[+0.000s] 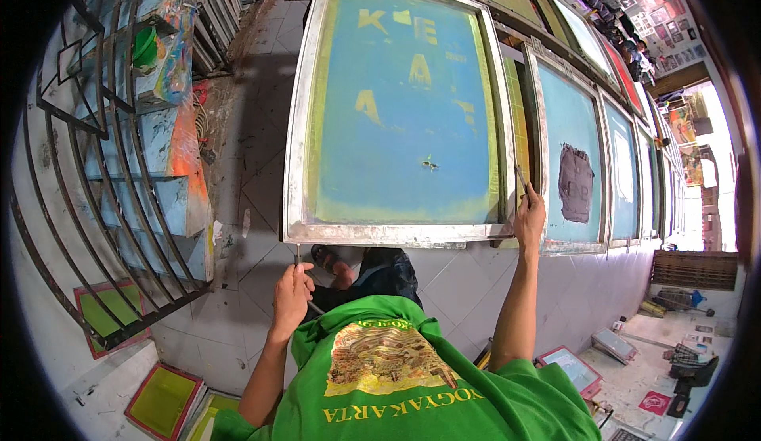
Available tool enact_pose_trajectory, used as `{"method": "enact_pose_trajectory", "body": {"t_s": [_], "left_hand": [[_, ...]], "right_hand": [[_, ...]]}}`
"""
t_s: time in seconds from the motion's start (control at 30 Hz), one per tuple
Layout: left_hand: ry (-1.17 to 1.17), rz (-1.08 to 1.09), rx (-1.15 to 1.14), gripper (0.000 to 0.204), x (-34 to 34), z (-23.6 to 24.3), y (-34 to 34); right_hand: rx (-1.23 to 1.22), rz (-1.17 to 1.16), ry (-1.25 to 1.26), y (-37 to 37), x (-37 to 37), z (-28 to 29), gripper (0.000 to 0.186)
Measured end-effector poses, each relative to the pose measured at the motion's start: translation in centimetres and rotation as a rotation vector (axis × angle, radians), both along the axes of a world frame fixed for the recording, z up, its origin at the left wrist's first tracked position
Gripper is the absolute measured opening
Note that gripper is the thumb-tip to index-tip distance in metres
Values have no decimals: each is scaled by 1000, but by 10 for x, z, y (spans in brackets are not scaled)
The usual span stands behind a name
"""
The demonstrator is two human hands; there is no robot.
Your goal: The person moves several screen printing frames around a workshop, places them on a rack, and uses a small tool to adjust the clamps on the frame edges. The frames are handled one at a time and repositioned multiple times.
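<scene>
**Up against the wall: big screen frame in both hands**

Right in front of the head camera sits a big screen frame (400, 108), metal border, blue mesh with yellowish edges and some pale letter shapes in it. It leans upright against a row of more frames (572, 167) along the wall.

Left hand (292, 294) is down at the lower left corner of the frame, closed around a thin dark tool (299, 255), can't tell what kind. Right hand (529, 215) is up on the right edge, fingers wrapped on the border, with another thin dark stick poking up from it.

My read: this is the steadying or shifting step, the frame being held at two corners. Next move probably calls for keeping both sides level so it doesn't scrape the neighbour frame, which sits just beside it.

Containers: a green cup-like thing (145, 47) sits on the paint-splashed shelf (170, 151) behind the metal grille at left; can't see what's in it. Smaller frames (164, 400) lie on the floor, yellow-green mesh, nothing on them.
</scene>
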State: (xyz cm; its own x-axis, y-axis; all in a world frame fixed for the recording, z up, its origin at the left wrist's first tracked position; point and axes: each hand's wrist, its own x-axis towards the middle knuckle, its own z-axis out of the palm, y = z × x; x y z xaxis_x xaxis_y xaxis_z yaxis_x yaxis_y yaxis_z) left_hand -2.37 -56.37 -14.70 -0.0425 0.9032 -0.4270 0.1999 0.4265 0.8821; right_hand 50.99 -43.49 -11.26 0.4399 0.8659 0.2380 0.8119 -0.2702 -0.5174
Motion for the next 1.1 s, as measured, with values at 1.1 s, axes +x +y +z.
{"method": "enact_pose_trajectory", "body": {"t_s": [1.1], "left_hand": [[-65,174,-109,48,4,-19,0]], "right_hand": [[-100,190,489,-78,-127,23,34]]}}
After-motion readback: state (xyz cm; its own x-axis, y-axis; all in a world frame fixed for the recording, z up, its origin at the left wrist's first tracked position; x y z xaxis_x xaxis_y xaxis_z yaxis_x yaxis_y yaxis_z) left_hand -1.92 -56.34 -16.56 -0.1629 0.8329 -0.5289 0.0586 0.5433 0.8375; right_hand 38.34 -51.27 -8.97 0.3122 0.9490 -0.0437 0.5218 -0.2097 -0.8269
